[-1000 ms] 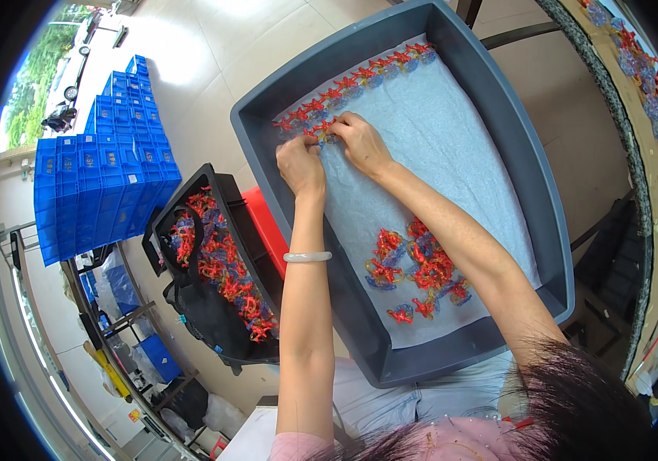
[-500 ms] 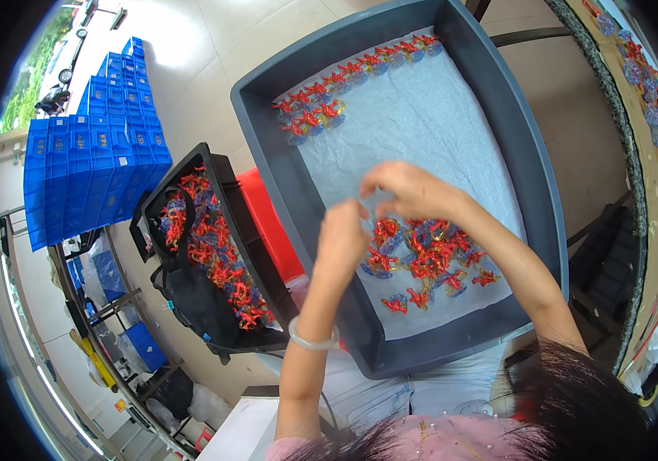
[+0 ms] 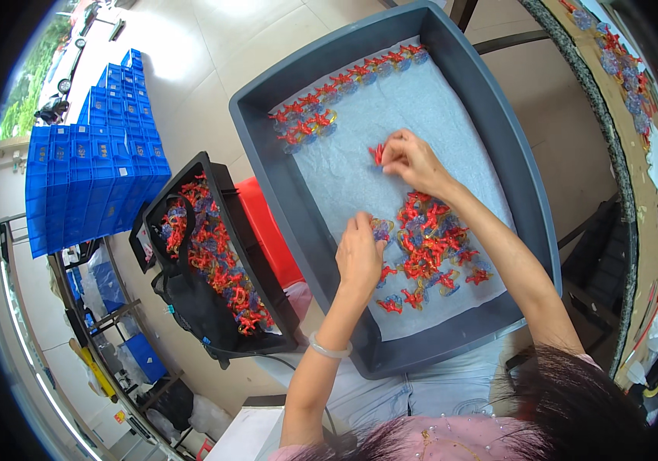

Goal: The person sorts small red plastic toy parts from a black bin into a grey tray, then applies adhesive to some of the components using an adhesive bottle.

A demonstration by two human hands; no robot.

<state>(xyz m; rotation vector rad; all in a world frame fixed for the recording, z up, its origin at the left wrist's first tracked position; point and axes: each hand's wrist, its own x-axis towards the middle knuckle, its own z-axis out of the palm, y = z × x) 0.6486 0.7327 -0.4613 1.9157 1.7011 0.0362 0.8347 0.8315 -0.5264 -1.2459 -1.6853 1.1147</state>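
A large grey tray point(image 3: 267, 165) lined with a pale sheet point(image 3: 452, 115) lies before me. My right hand point(image 3: 412, 160) is over its middle, thumb and fingers pinching a small red plastic figure point(image 3: 377, 154). Lower left, my left hand point(image 3: 360, 250) has curled fingers beside a clear bluish-yellow piece point(image 3: 381, 229); what they hold, if anything, is hidden. Right of it lies a loose pile of red, blue and yellow plastic figures point(image 3: 427, 246). Along the tray's far side runs a neat row of the same figures point(image 3: 344, 83), with a short second row point(image 3: 306, 129) below its left end.
Left of the tray stands a black crate point(image 3: 244, 246) full of similar figures, a black bag point(image 3: 198, 303) lying over it. Between them is a red object point(image 3: 271, 230). Blue crates point(image 3: 98, 169) are stacked farther left. A table edge point(image 3: 629, 230) with more figures borders the right.
My hands have moved apart. The right one has moved up and now shows a red figure in its fingers; the left has dropped slightly toward the pile's left edge.
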